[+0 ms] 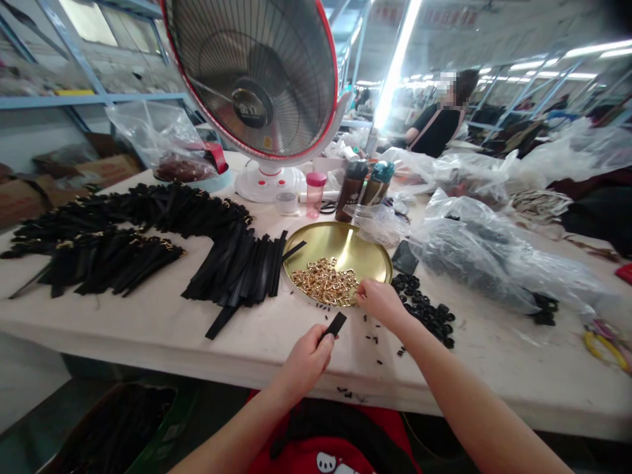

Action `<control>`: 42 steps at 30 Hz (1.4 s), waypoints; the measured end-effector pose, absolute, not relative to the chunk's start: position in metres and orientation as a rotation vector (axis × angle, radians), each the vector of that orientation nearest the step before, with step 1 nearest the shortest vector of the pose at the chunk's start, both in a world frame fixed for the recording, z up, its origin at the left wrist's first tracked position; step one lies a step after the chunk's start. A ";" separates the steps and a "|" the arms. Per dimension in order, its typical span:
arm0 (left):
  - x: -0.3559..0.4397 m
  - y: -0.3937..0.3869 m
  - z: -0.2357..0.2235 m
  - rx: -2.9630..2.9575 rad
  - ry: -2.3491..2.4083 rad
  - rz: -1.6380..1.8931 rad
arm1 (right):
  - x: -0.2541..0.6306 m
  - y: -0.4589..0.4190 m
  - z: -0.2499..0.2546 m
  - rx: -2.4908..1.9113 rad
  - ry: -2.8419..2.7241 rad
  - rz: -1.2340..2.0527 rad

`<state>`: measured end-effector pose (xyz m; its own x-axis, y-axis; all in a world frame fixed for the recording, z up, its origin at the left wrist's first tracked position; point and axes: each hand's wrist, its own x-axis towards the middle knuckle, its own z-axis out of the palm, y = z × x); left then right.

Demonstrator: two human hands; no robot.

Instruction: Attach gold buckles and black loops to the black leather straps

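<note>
1. In the head view, our left hand [309,359] pinches a black strip [336,324] over the table's near side [237,352]; we do well to leave its end free and steady.
2. Our right hand [379,301] has fingertips drawn together beside the gold metal pieces [320,282] in the round tray [368,253]; we cannot tell whether they grip one.
3. We should lift pieces singly, without scattering neighbours.

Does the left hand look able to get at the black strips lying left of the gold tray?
Probably yes: nothing seems to stand between the left hand and the black strips, though the black piece in its grip might get in the way.
</note>
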<state>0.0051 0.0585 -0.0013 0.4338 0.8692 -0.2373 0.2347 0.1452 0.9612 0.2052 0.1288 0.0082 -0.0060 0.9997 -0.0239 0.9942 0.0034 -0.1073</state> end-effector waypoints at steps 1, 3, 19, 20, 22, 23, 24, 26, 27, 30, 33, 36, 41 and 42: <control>0.003 0.059 0.002 1.433 1.101 0.652 | 0.201 0.123 0.012 -2.124 -2.203 0.149; 0.000 0.060 0.010 1.534 1.163 0.725 | 0.191 0.106 0.021 -1.985 -2.243 0.197; 0.003 0.057 0.015 1.655 1.234 0.609 | 0.156 0.018 0.017 -1.140 -1.122 1.609; 0.003 0.056 0.015 1.669 1.234 0.587 | 0.155 0.018 0.014 -1.150 -1.112 1.570; 0.004 0.054 0.014 1.687 1.232 0.537 | 0.154 0.018 0.007 -1.203 -1.106 1.468; 0.005 0.054 0.014 1.694 1.229 0.513 | 0.153 0.018 0.003 -1.229 -1.105 1.420; 0.005 0.053 0.013 1.699 1.219 0.496 | 0.154 0.018 0.000 -1.250 -1.103 1.383; 0.004 0.052 0.012 1.696 1.179 0.492 | 0.155 0.018 -0.003 -1.281 -1.074 1.339; 0.003 0.051 0.012 1.680 1.152 0.503 | 0.156 0.018 -0.004 -1.292 -1.029 1.329; -0.001 0.049 0.010 1.597 1.095 0.527 | 0.159 0.017 -0.002 -1.263 -0.708 1.367; -0.005 0.044 0.011 1.653 1.070 0.462 | 0.157 0.016 0.000 -1.130 -0.334 1.495; -0.004 0.040 0.014 1.820 1.034 0.410 | 0.151 0.010 -0.001 -1.078 -0.206 1.615; 0.006 0.038 0.016 1.925 1.051 0.364 | 0.141 -0.004 -0.007 -1.126 -0.363 1.553; 0.007 0.037 0.016 1.907 1.057 0.367 | 0.141 -0.006 -0.008 -1.150 -0.409 1.496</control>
